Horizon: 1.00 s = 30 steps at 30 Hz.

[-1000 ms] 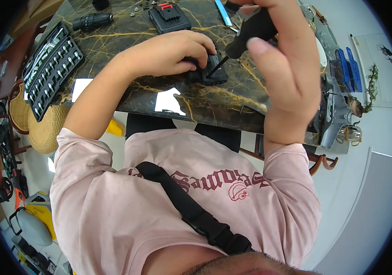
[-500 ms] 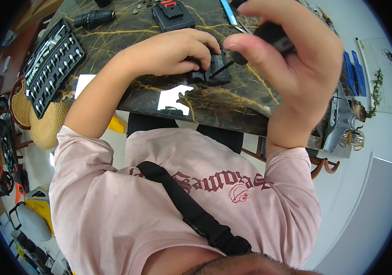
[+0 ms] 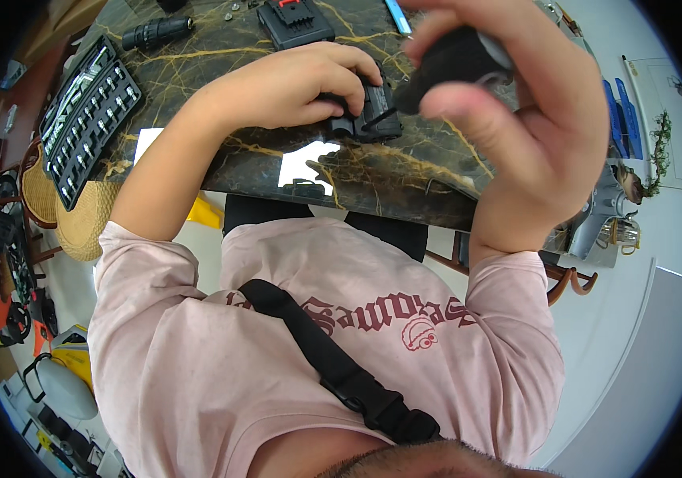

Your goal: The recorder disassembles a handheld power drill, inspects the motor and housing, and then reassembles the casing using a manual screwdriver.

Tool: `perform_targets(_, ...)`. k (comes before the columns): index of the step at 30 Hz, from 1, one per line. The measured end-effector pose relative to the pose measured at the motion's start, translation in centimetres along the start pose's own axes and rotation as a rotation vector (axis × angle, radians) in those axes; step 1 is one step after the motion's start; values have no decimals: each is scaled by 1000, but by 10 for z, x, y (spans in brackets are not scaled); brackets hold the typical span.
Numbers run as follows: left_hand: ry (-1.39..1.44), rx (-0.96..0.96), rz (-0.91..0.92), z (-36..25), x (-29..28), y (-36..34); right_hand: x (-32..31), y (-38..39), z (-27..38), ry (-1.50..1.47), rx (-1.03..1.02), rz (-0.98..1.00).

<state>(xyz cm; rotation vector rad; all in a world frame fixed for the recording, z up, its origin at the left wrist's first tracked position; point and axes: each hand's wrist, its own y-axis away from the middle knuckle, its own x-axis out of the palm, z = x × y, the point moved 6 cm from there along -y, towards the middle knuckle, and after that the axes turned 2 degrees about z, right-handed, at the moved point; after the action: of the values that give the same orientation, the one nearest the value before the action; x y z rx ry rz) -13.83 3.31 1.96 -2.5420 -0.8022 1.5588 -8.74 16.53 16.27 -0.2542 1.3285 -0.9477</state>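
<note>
My left hand is closed over a black plastic casing and holds it against the dark marble tabletop. Its fingertips wrap the casing's upper and left sides. In my right hand is a screwdriver with a thick black handle, its dark shaft slanting down to the left. The tip meets the casing near its lower middle; what it touches there is too small to make out. My right thumb stands a little off the handle, while the fingers curl around its far side, partly blurred.
Beyond my left hand lies a black battery pack with a red part. A black cylindrical tool part is to its left, above an open socket set. Farther right are a blue-handled tool and an L-shaped hex key near the edge.
My right hand has turned on the screwdriver: the thumb has come lower and more of the handle shows. The left hand still holds the casing, and the view has shifted slightly.
</note>
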Motion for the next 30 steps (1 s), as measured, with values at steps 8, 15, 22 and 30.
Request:
perform_targets(8, -12, -1, 39, 2, 5, -4, -5, 6, -14, -288, -157, -108)
perform_targets(15, 5, -48, 34, 2, 1, 1, 15, -10, 5, 39, 43, -195)
perform_targets(22, -23, 4, 2, -3, 1, -1, -14, -13, 4, -15, 135, 70)
perform_targets(30, -9, -9, 15, -5, -1, -2, -5, -1, -9, 3, 24, -112)
